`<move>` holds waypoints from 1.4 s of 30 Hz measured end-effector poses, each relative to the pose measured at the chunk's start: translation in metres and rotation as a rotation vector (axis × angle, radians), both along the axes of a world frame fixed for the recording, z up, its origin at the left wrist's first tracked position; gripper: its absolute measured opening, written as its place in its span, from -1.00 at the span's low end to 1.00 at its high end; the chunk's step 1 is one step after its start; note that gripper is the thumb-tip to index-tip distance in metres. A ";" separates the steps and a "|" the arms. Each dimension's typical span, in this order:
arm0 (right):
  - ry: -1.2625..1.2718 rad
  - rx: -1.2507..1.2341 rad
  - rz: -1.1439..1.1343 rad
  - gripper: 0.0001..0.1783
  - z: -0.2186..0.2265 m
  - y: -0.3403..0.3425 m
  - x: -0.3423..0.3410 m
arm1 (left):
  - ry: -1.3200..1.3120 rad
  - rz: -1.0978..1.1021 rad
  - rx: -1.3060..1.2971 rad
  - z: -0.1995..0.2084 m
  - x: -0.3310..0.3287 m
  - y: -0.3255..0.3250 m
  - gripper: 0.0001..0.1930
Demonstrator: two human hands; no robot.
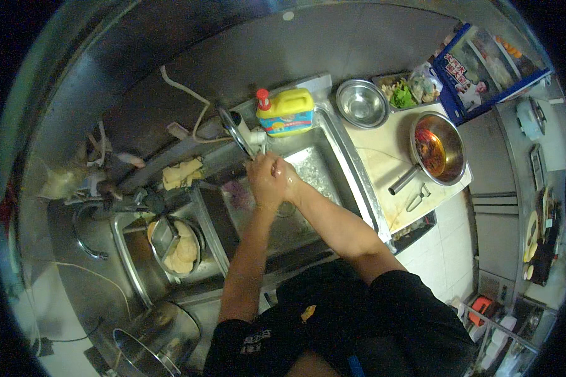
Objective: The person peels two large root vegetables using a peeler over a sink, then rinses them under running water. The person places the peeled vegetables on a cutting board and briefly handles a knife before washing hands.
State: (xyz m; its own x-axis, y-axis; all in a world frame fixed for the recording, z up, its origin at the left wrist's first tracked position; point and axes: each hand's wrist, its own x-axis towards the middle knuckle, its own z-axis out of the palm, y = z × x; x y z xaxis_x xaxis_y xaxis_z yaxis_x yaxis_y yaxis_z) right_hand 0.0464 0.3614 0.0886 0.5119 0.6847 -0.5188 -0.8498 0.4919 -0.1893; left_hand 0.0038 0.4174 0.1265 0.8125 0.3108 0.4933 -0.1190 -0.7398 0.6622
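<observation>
My left hand (263,183) and my right hand (287,178) are pressed together, fingers closed around each other, over a wide steel sink (341,164). They are just below a tap (238,134), and the skin looks wet. Whether anything lies between the palms is hidden. Under and beyond them, water (312,168) glints in the sink. Just behind the hands, on the sink's back ledge, stands a yellow jug (287,113) with a red cap and a blue label.
A pan (454,146) with dark red oil, a steel bowl (363,105) and a peeler (417,198) rest on the pale board (387,168) at right. Beyond is a tray of greens (401,95). A smaller basin at left holds a bowl of pale pieces (181,254); a yellow cloth (182,173) lies behind.
</observation>
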 end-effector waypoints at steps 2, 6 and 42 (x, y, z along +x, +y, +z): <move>0.003 -0.054 0.019 -0.62 0.004 0.000 0.009 | -0.098 -0.047 0.033 -0.008 -0.004 -0.010 -0.82; -0.242 -0.361 0.001 -0.69 0.006 -0.004 0.000 | -0.043 -0.144 -0.037 -0.016 -0.013 -0.009 -0.79; -0.240 -0.105 0.190 -0.54 -0.010 0.008 0.015 | 0.139 0.208 -0.232 0.007 -0.027 0.022 -0.81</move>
State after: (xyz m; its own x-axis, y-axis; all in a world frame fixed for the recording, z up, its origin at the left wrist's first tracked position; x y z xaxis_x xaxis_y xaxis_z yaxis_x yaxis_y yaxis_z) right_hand 0.0610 0.3697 0.0783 0.4964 0.7290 -0.4713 -0.8495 0.2961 -0.4367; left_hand -0.0237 0.4393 0.1335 0.7744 0.5679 0.2788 0.1218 -0.5663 0.8151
